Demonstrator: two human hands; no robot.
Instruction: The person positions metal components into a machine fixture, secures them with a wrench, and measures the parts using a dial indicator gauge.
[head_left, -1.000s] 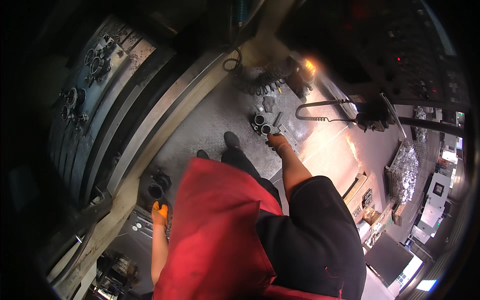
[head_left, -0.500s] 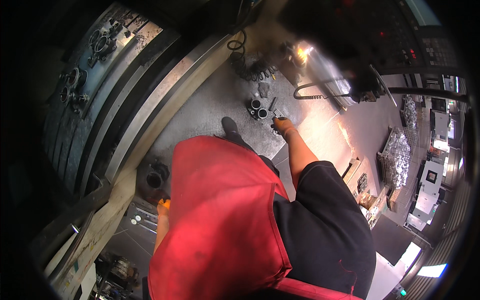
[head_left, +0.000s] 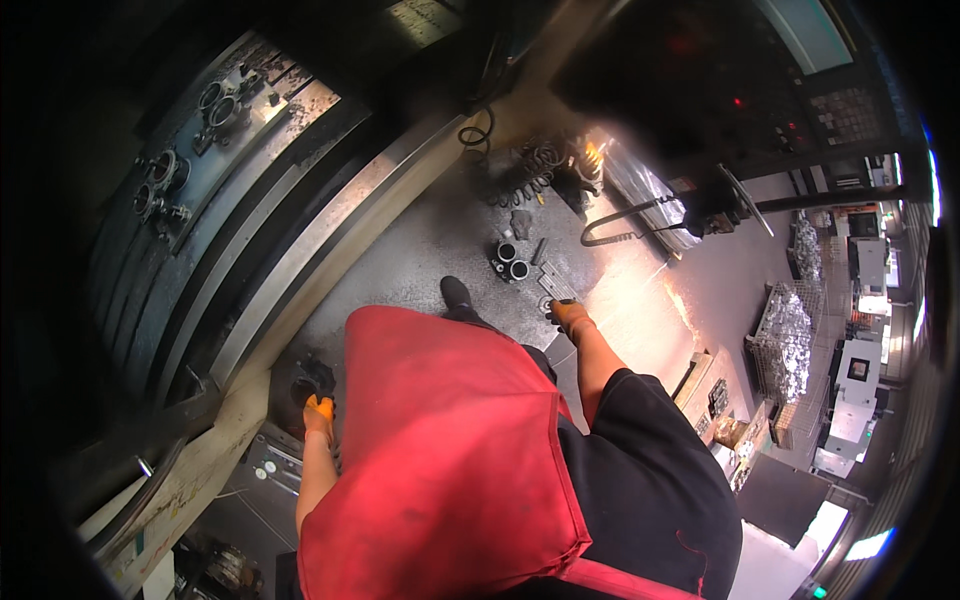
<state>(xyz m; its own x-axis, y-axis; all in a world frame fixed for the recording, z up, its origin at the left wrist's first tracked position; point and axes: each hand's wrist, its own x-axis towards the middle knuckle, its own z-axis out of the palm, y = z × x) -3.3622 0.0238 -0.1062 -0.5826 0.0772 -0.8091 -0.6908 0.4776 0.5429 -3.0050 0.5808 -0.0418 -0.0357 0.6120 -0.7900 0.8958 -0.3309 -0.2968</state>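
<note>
At the lower left, my left hand [head_left: 319,413], in an orange glove, has its fingers curled at the near side of a dark metal casting [head_left: 312,378] with a round opening. Its fingertips are partly hidden against that casting. My right hand [head_left: 569,315], also gloved in orange with dark fingertips, is closed over the metal work surface [head_left: 420,268]. What it holds, if anything, is too small to make out. Close to its fingers lie a small ring [head_left: 545,303] and a flat grey metal piece [head_left: 552,280]. Beyond these stands a casting with two round bores [head_left: 510,262].
Measuring gauges with round dials [head_left: 268,468] lie below my left hand. A machine bed [head_left: 215,165] at the left carries more castings. A coiled hose [head_left: 535,165] hangs at the back. To the right are a wire basket of shiny metal [head_left: 785,335] and a dark control panel [head_left: 800,110].
The view has tilted, so the scene sits lower. My right hand has drawn back toward me, uncovering the flat grey piece. My left hand now overlaps the dark casting it was beside.
</note>
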